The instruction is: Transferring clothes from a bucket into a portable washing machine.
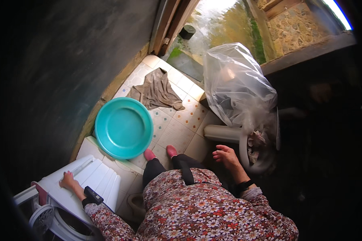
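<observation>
White ribbed plastic panel (93, 176) under the left hand (69, 181), grip unclear, looks light, stiff, best held by its edges; right hand (227, 157) hangs half-open, empty

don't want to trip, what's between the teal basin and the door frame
The head view shows a crumpled brown cloth on the tiled floor between the teal basin and wooden door frame.

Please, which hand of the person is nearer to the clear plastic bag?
Right. The right hand is just below and left of the clear plastic bag in the picture; the left hand is far across, at the white ribbed plastic piece.
</observation>
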Motion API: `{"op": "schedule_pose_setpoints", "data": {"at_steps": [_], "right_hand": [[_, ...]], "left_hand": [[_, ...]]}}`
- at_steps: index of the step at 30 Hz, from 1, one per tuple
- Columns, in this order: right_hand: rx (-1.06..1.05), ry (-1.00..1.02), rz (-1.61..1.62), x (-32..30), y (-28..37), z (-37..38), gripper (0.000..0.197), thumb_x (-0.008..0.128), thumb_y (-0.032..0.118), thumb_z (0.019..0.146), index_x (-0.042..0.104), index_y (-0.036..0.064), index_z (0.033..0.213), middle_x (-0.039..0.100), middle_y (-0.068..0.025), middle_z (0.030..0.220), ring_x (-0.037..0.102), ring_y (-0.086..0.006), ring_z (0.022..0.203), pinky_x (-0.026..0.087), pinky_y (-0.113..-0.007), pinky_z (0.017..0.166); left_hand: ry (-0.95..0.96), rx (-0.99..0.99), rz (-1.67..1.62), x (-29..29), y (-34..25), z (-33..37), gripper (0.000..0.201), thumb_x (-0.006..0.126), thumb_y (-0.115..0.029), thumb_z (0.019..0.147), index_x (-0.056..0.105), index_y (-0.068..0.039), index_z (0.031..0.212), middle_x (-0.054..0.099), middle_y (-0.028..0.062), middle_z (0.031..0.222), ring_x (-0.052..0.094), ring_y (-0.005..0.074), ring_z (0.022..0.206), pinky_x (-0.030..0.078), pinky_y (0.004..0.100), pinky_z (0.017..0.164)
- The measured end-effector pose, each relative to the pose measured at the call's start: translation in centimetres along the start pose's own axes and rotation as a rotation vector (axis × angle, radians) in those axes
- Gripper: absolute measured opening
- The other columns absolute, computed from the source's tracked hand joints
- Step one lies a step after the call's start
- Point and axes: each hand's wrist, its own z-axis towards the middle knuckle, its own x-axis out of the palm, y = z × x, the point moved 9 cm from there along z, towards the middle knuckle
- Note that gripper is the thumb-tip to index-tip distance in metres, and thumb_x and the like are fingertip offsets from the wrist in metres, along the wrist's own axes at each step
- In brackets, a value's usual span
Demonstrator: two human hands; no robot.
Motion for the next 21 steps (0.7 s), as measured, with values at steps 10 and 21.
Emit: {"op": "schedule_pose_setpoints", "data": {"at_steps": [10, 21], "right_hand": [[-0.010, -0.027, -0.113, 1.1, -0.2, 0.4, 0.038, 0.056, 0.009, 0.074, 0.045, -0.0003, 0.109, 0.059, -0.0103, 0.084, 0.057, -0.0146, 0.067, 0.046, -0.025, 0.056], [-0.046, -0.106, -0.301, -0.2, 0.9, -1.0, 0.039, 0.056, 0.012, 0.075, 0.045, 0.0001, 0.110, 0.058, -0.0090, 0.085, 0.057, -0.0138, 0.069, 0.046, -0.025, 0.057]], "left_hand": [[0.254, 0.224, 0.327, 5.3, 6.5, -8.9, 0.058, 0.053, -0.001, 0.072, 0.018, -0.003, 0.118, 0.052, 0.0163, 0.090, 0.058, 0.0224, 0.067, 0.048, 0.0276, 0.052], [0.705, -0.022, 0.724, 11.9, 13.5, -17.3, 0.064, 0.055, -0.006, 0.072, 0.021, -0.003, 0.126, 0.057, 0.0103, 0.076, 0.053, 0.0124, 0.052, 0.041, 0.0205, 0.040]]}}
